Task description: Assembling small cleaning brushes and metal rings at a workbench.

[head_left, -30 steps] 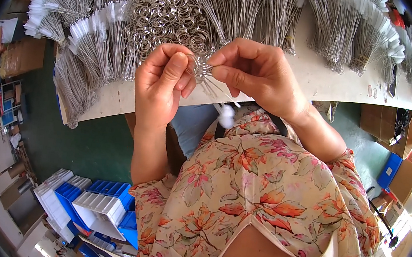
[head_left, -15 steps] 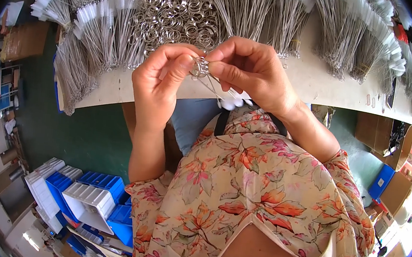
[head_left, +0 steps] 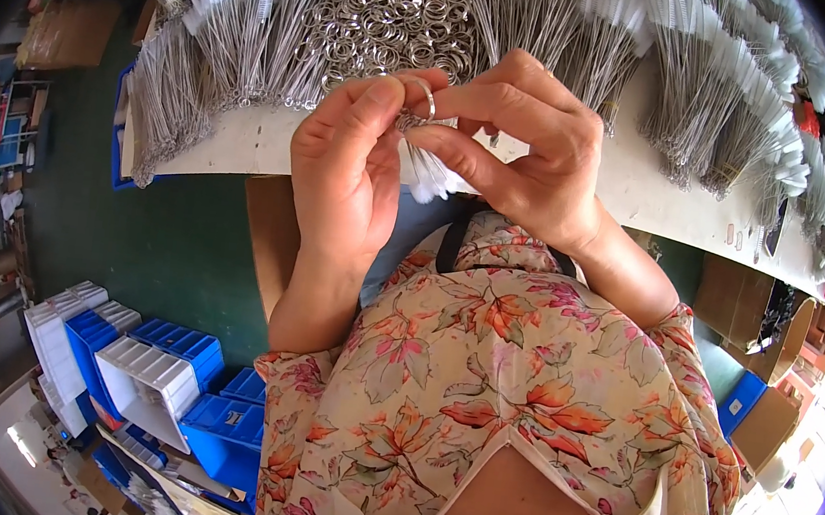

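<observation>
A white bench (head_left: 244,139) runs across the top of the view, loaded with fanned bundles of wire brushes (head_left: 244,39) with white tufts, roughly ten bundles as far as the bent rim lets them be told apart. Among them lies one heap of metal rings (head_left: 388,14), far too many to count. Below the bench, at lower left, stand stacked bins (head_left: 168,383), about six blue and three white.

Both hands are raised in front of the bench, fingers closed. The left hand (head_left: 347,165) pinches one ring (head_left: 423,100) between thumb and forefinger; the right hand (head_left: 525,144) pinches in from the other side, its fingertips meeting the left's at the ring. A white tuft (head_left: 431,174) (seemingly one brush, its wire hidden by the fingers) hangs just below the pinch.

The ring looks light, stiff and smooth, so likely slippery; it is best taken by its rim with fingertips. The brush wire is probably thin and springy, best held near its loop end rather than by the soft bristles.
</observation>
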Demonstrator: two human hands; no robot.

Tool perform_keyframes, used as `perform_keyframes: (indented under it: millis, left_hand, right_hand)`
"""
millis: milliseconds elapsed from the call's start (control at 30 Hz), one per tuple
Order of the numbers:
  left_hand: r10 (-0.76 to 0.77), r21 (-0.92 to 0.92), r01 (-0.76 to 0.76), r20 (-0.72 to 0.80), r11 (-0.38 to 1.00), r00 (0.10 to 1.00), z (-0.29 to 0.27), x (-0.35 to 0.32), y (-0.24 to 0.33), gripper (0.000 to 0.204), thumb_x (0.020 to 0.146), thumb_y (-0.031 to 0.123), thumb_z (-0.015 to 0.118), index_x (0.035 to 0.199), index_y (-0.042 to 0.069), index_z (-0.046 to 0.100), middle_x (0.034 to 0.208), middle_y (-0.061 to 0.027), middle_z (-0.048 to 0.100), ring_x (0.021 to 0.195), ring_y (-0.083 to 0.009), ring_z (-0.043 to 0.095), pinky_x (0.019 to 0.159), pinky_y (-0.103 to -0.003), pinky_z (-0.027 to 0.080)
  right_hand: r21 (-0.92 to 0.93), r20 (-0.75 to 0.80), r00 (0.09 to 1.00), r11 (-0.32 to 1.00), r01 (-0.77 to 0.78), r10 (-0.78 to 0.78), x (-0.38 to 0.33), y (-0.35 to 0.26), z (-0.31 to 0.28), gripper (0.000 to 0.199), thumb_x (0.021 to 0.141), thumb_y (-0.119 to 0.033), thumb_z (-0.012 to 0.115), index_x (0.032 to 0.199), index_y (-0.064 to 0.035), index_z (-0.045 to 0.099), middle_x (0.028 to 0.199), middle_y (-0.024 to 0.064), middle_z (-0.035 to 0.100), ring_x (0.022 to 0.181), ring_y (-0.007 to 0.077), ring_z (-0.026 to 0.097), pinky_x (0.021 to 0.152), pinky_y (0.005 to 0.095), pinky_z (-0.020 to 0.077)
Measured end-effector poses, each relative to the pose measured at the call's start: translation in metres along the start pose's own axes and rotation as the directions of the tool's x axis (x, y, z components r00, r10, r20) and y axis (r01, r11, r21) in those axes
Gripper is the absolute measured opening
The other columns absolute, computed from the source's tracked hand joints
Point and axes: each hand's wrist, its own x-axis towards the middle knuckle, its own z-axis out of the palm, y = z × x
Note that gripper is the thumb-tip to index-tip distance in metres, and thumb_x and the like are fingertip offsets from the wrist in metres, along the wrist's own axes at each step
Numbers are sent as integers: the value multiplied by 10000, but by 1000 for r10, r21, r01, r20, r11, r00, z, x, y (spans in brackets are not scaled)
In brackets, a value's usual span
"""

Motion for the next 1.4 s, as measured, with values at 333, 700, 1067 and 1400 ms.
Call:
perform_keyframes:
  millis: [333,700,1067,1400]
  left_hand:
    - [45,815,-375,397,442,917,-32,-14,43,182,837,156,618,917,-7,615,732,-50,586,598,-106,510,555,-237,406]
    - [-51,892,445,-449,-75,892,-352,-139,-98,141,846,147,512,872,78,632,781,-102,641,733,-232,618,667,-342,474]
    - [172,831,433,-398,-348,901,-378,-146,-231,256,814,306,518,898,113,665,873,-151,647,831,-326,620,739,-432,487]
    - [838,982,74,-186,173,514,-246,-34,46,139,892,78,509,983,-8,568,877,-56,603,769,-114,554,696,-246,476]
  right_hand:
    - [509,824,487,-2,-861,291,18,29,10,167,810,-128,560,878,3,637,643,7,516,552,76,418,526,210,340]
    - [434,705,319,-29,-900,633,-60,82,6,196,896,-131,467,1009,13,538,650,-10,444,569,93,398,550,232,345]
    - [395,686,238,-78,-915,688,-63,76,13,188,878,-148,499,982,4,542,650,-8,460,577,95,412,578,232,349]
    - [326,665,439,294,-899,604,4,76,-13,167,864,-118,519,926,15,599,671,-6,509,619,59,459,561,207,378]
